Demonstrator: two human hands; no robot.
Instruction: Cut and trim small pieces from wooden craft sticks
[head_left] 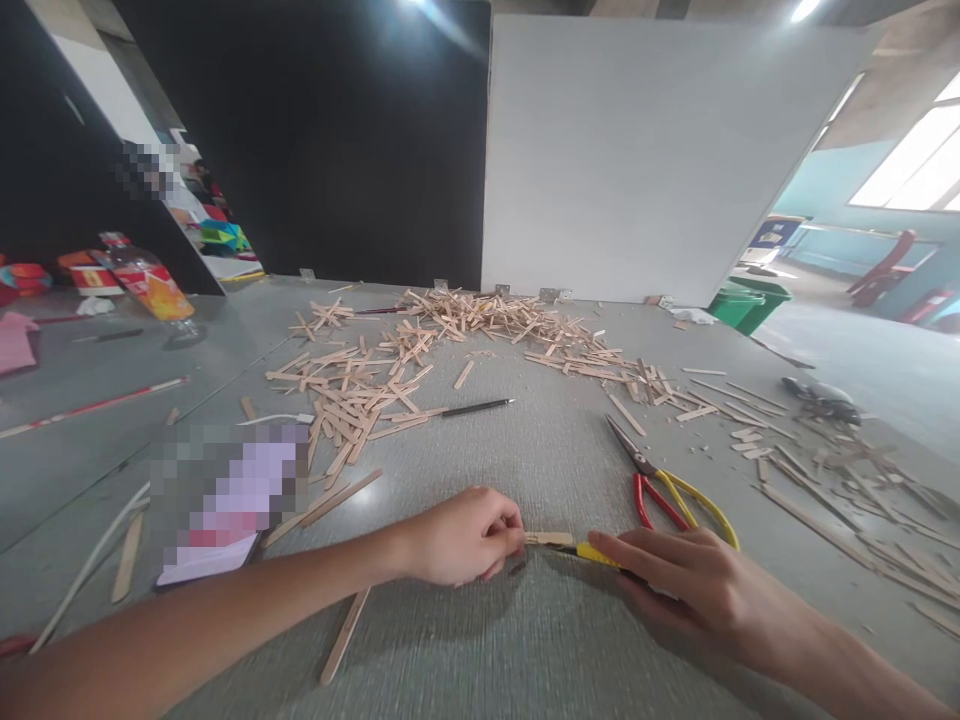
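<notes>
My left hand (461, 538) is curled into a pinch and holds down the left end of a short wooden craft stick (550, 538) lying on the grey table (525, 450). My right hand (694, 585) grips a yellow-handled tool (596, 553), apparently a knife, whose tip meets the stick's right end. Its blade is too small to make out. Red and yellow scissors (660, 480) lie shut just beyond my right hand.
Heaps of wooden sticks (375, 385) spread across the middle and far side of the table, and more offcuts (847, 490) litter the right. A black pen (476, 407) lies mid-table. A blurred phone (225, 505) rests left. A white board (645, 160) stands behind.
</notes>
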